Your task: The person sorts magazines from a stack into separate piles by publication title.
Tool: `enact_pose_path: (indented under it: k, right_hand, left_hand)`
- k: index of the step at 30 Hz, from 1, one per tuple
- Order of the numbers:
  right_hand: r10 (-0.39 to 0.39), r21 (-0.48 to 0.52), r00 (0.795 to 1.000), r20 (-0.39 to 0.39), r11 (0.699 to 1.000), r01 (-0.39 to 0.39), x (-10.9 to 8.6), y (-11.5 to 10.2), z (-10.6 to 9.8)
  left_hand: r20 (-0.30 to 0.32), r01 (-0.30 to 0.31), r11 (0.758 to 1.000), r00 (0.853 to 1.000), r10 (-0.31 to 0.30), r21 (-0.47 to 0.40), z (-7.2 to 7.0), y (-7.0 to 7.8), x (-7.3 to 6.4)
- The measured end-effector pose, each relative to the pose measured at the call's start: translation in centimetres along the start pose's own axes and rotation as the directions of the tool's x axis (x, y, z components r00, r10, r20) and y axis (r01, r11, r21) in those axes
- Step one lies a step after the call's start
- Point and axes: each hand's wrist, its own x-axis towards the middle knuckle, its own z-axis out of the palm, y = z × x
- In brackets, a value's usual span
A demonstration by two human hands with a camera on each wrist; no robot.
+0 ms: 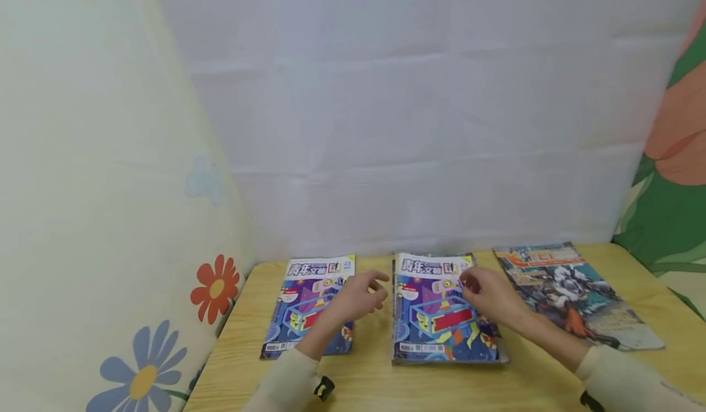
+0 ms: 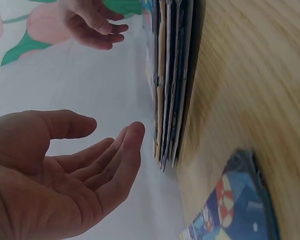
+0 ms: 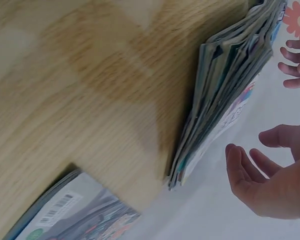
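In the head view, a stack of magazines [image 1: 441,323] lies on the table with a purple and blue cover on top. Over the gap between this stack and the left magazine [image 1: 295,298], my left hand [image 1: 358,295] hovers with relaxed, slightly bent fingers. My right hand [image 1: 493,295] is above the stack's right side, its fingers loosely curved. Both wrist views show the hands holding nothing. The layered edges of the stack [image 2: 170,75] stand out beside my left hand [image 2: 90,175]; the right wrist view shows uneven page edges [image 3: 220,95] near my right hand [image 3: 275,180].
To the right lies another magazine [image 1: 573,301], set at an angle, with an orange title. The wooden table [image 1: 364,387] meets a white cloth backdrop [image 1: 413,124]. A flower-patterned cloth [image 1: 110,216] hangs along the left side, and another patterned cloth [image 1: 678,216] at the right.
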Motion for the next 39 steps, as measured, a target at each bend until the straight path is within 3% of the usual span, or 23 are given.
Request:
enact_pose_path:
  k: [10,15,22,25,28,33,39]
  right_hand:
    - [0.093,0.023,0.995,0.025,0.995,-0.093,-1.0,2.0,-0.2]
    - [0.12,0.036,0.991,0.063,0.992,-0.123,-1.4,2.5,-0.6]
    - [0.194,0.109,0.974,0.116,0.972,-0.207,-1.5,2.8,-0.8]
    - [0.247,0.153,0.956,0.157,0.95,-0.271,-1.4,2.7,-0.9]
    - [0.322,0.186,0.926,0.197,0.915,-0.358,-1.3,2.6,-1.0]
    - [0.413,0.254,0.871,0.265,0.842,-0.476,-0.9,2.4,-1.2]
    - [0.47,0.314,0.815,0.339,0.76,-0.569,-0.4,2.5,-1.5]
  left_hand:
    - [0.009,0.111,0.992,0.994,-0.111,-0.06,2.8,-0.3,0.8]
    - [0.008,0.123,0.992,0.992,-0.123,-0.016,3.6,-0.1,0.8]
    - [-0.038,0.115,0.991,0.993,-0.112,0.072,3.7,0.2,1.2]
    - [-0.042,0.121,0.989,0.992,-0.118,0.081,3.8,0.2,1.3]
    - [-0.035,0.129,0.989,0.991,-0.127,0.067,3.9,0.1,1.3]
    - [-0.033,0.139,0.989,0.99,-0.137,0.056,4.2,-0.1,1.2]
    - [-0.033,0.131,0.99,0.991,-0.13,0.053,4.4,0.0,1.3]
